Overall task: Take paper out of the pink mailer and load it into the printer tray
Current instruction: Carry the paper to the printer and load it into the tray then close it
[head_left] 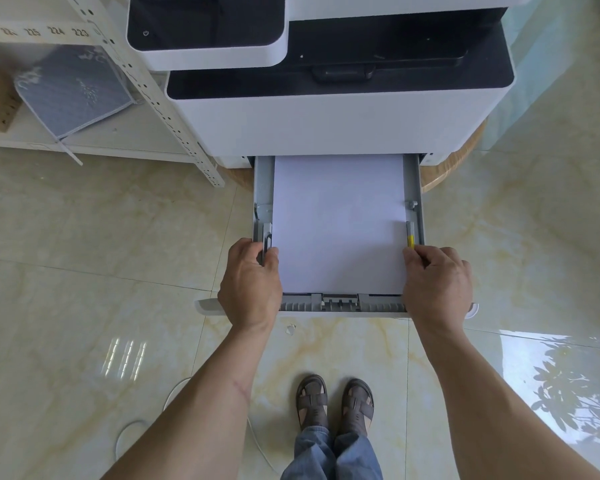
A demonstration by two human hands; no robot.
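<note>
Two hands at the tray (261, 188), paper (338, 223) loaded.
Left hand (250, 282) pinches tray's left guide (266, 242); right hand (437, 282) pinches right guide (410, 237); fingertips hidden.

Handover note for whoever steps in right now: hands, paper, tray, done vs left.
Left hand: fingers curled on the left side guide of the printer tray.
Right hand: fingertips pinched at the right side guide with the yellow tab.
Paper: a white stack lying flat in the tray, between the two guides, its near edge at the rear stop.
Tray: pulled fully out from the printer.
Pink mailer: not in view.
Done: paper is out of the mailer and in the tray.
Left: probably snug the guides to the stack, let go, push the tray shut.
</note>
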